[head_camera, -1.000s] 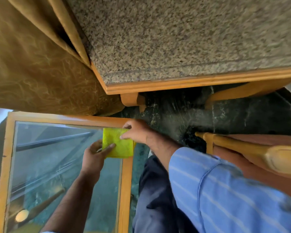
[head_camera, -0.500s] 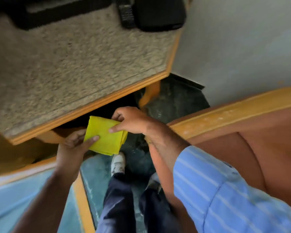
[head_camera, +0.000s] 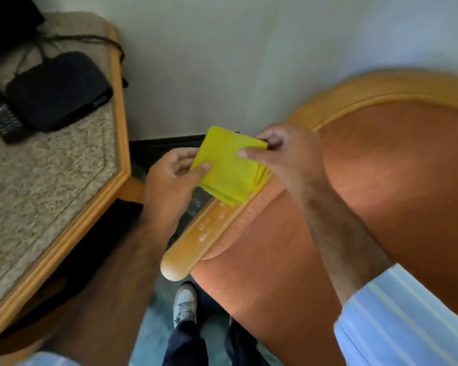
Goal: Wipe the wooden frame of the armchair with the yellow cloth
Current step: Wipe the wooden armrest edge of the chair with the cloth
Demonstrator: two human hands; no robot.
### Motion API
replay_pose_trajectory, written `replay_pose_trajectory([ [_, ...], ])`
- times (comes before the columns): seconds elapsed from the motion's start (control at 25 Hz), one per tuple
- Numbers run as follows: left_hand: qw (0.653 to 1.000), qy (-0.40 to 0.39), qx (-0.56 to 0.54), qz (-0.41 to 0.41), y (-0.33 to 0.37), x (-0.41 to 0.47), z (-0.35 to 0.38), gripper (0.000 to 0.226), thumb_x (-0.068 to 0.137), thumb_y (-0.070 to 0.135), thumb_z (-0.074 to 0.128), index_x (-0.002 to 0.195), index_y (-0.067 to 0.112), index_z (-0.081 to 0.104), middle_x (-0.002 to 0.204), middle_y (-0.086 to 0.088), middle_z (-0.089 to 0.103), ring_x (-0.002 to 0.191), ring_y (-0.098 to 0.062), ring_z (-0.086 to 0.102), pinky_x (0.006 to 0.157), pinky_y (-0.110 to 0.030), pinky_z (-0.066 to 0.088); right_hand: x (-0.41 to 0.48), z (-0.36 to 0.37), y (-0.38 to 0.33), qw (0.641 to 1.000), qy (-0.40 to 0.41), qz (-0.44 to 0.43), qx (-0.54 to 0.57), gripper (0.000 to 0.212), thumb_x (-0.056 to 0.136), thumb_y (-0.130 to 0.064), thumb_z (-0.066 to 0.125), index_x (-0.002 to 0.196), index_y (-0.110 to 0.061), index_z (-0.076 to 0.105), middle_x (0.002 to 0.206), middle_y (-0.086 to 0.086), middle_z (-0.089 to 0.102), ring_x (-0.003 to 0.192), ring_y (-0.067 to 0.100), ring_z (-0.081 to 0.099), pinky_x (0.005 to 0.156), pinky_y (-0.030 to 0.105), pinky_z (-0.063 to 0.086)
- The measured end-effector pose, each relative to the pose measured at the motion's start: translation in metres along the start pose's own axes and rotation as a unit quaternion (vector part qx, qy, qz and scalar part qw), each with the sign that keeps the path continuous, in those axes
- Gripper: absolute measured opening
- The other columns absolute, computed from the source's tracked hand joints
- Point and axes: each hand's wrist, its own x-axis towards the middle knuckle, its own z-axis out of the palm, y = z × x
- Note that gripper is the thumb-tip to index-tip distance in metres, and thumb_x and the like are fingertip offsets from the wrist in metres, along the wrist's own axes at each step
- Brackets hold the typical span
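A folded yellow cloth (head_camera: pixel 229 165) is held between both hands, just above the armchair's wooden arm rail (head_camera: pixel 196 239). My left hand (head_camera: pixel 169 178) pinches the cloth's left edge with thumb on top. My right hand (head_camera: pixel 283 154) grips its right edge. The arm rail is light wood with pale dusty specks, and it runs from the cloth down to a rounded end near my shoe. The curved wooden back rail (head_camera: pixel 368 93) tops the orange upholstery (head_camera: pixel 381 194). Whether the cloth's lower corner touches the rail is unclear.
A wood-edged table with a speckled granite top (head_camera: pixel 50 180) stands at the left, close to the armchair. On it lie a black box (head_camera: pixel 56 91), a remote (head_camera: pixel 3 122) and a cable. A pale wall is behind. My shoe (head_camera: pixel 184 302) stands on the dark floor between them.
My view has swung right from the glass-topped table and granite table to the armchair. Both hands have carried the cloth over to the chair's wooden arm rail.
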Motion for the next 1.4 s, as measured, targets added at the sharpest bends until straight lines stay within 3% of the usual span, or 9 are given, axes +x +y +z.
replay_pose_trajectory([
  [0.08, 0.998, 0.003, 0.057, 0.006, 0.001, 0.015, 0.034, 0.019, 0.091, 0.017, 0.081, 0.108, 0.019, 0.074, 0.101, -0.001, 0.081, 0.094, -0.013, 0.078, 0.087, -0.036, 0.064, -0.001, -0.014, 0.023, 0.998, 0.057, 0.013, -0.026, 0.031, 0.065, -0.041, 0.094, 0.084, -0.022, 0.078, 0.071, -0.007, 0.07, 0.066, 0.003, 0.06, 0.06, 0.012, 0.042],
  [0.24, 0.985, -0.009, 0.169, 0.025, -0.019, 0.022, 0.064, 0.015, 0.09, 0.025, 0.081, 0.097, 0.033, 0.071, 0.087, 0.021, 0.071, 0.079, 0.013, 0.068, 0.085, -0.026, 0.062, -0.011, -0.015, 0.059, 0.997, 0.059, 0.039, -0.038, 0.029, 0.07, -0.033, 0.094, 0.084, -0.015, 0.077, 0.075, -0.005, 0.068, 0.071, 0.008, 0.06, 0.064, 0.022, 0.045],
  [0.4, 0.945, -0.004, 0.301, 0.13, -0.038, 0.019, 0.067, 0.037, 0.096, 0.023, 0.074, 0.13, 0.018, 0.064, 0.132, 0.0, 0.065, 0.122, -0.012, 0.062, 0.109, -0.04, 0.054, -0.017, -0.008, 0.074, 0.986, 0.083, -0.056, -0.13, 0.038, 0.084, -0.042, 0.084, 0.104, -0.011, 0.075, 0.099, 0.005, 0.073, 0.096, 0.023, 0.065, 0.088, 0.034, 0.051],
  [0.48, 0.892, -0.029, 0.362, 0.27, -0.039, 0.019, 0.071, 0.051, 0.099, 0.022, 0.067, 0.146, 0.01, 0.053, 0.154, -0.009, 0.051, 0.145, -0.024, 0.045, 0.125, -0.042, 0.037, -0.003, -0.013, 0.077, 0.953, 0.135, -0.158, -0.221, 0.044, 0.1, -0.043, 0.065, 0.124, -0.006, 0.069, 0.127, 0.014, 0.069, 0.128, 0.032, 0.058, 0.11, 0.04, 0.044],
  [0.56, 0.792, -0.097, 0.451, 0.4, -0.04, 0.022, 0.08, 0.059, 0.104, 0.034, 0.056, 0.154, 0.005, 0.043, 0.165, -0.015, 0.041, 0.156, -0.031, 0.034, 0.13, -0.045, 0.026, 0.024, -0.027, 0.081, 0.912, 0.138, -0.222, -0.318, 0.046, 0.111, -0.037, 0.044, 0.141, -0.004, 0.058, 0.151, 0.014, 0.058, 0.151, 0.034, 0.041, 0.125, 0.049, 0.033],
  [0.64, 0.696, -0.148, 0.558, 0.426, -0.045, 0.026, 0.093, 0.071, 0.108, 0.05, 0.04, 0.161, 0.004, 0.031, 0.172, -0.015, 0.028, 0.161, -0.033, 0.023, 0.132, -0.052, 0.022, 0.054, -0.041, 0.085, 0.88, 0.078, -0.238, -0.403, 0.052, 0.114, -0.036, 0.029, 0.152, -0.007, 0.047, 0.163, 0.01, 0.046, 0.159, 0.031, 0.029, 0.13, 0.052, 0.023],
  [0.72, 0.658, -0.159, 0.609, 0.414, -0.054, 0.032, 0.102, 0.075, 0.111, 0.055, 0.03, 0.164, 0.004, 0.021, 0.175, -0.014, 0.018, 0.163, -0.031, 0.017, 0.131, -0.054, 0.022, 0.071, -0.049, 0.095, 0.854, 0.012, -0.254, -0.455, 0.055, 0.114, -0.038, 0.022, 0.157, -0.009, 0.041, 0.166, 0.008, 0.041, 0.161, 0.029, 0.024, 0.131, 0.051, 0.018],
  [0.96, 0.671, -0.148, 0.603, 0.405, -0.076, 0.027, 0.088, 0.074, 0.112, 0.054, 0.031, 0.164, 0.003, 0.019, 0.175, -0.017, 0.018, 0.163, -0.032, 0.017, 0.13, -0.055, 0.023, 0.08, -0.043, 0.108, 0.836, 0.042, -0.298, -0.46, 0.052, 0.115, -0.039, 0.021, 0.154, -0.013, 0.046, 0.162, 0.005, 0.048, 0.158, 0.026, 0.03, 0.13, 0.049, 0.023],
  [1.4, 0.603, -0.157, 0.702, 0.344, -0.158, -0.104, -0.073, 0.067, 0.112, 0.048, 0.027, 0.154, -0.002, 0.041, 0.168, -0.02, 0.033, 0.152, -0.039, 0.04, 0.118, -0.057, 0.035, 0.083, -0.04, 0.118, 0.838, 0.083, -0.318, -0.437, 0.049, 0.115, -0.035, 0.024, 0.152, -0.014, 0.048, 0.159, 0.005, 0.052, 0.157, 0.025, 0.034, 0.129, 0.048, 0.024],
])
